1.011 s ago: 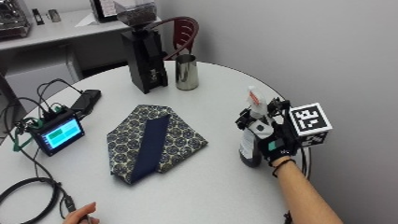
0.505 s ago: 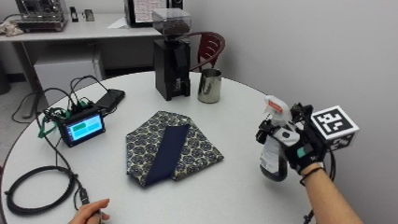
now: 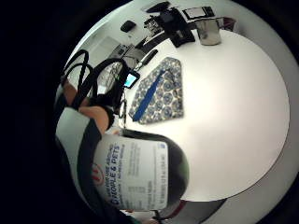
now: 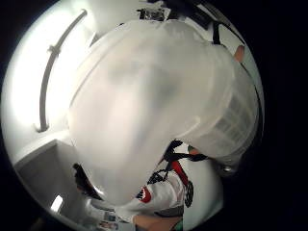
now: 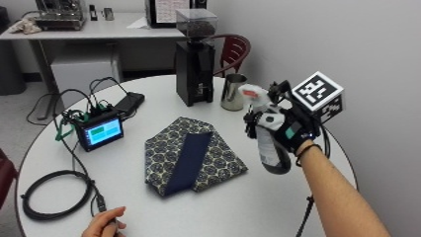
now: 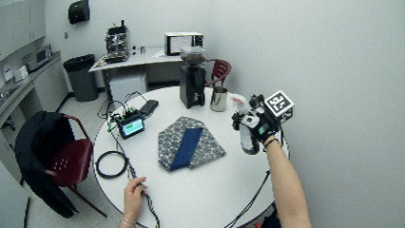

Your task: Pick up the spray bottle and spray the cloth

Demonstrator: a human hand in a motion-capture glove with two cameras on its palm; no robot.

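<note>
The round white table spreads beneath and to the left of the gloved right hand, with the bare left hand resting on its near edge, well apart from the right. Beyond the right hand, at the far side of the table, a tall black coffee grinder stands upright, and a steel pitcher stands just beside it, nearer the right hand. The folded patterned cloth with a dark blue band lies flat on the table between the two hands, to the left of the gloved one and apart from it. Further left of the cloth a small device with a lit screen sits tilted among cables, and a coiled black cable lies near the bare hand.

The spray bottle is off the table, held upright in the air by the right hand, whose fingers are curled round its neck below the white trigger head. The head points toward the left, roughly over the table on the cloth's side; the dark lower body hangs below the hand. From the little-finger side palm view the bottle's labelled body fills the space close to the palm, with the cloth lying on the table beyond it. The thumb-side palm view is mostly filled by the pale spray head, close against the palm.
</note>
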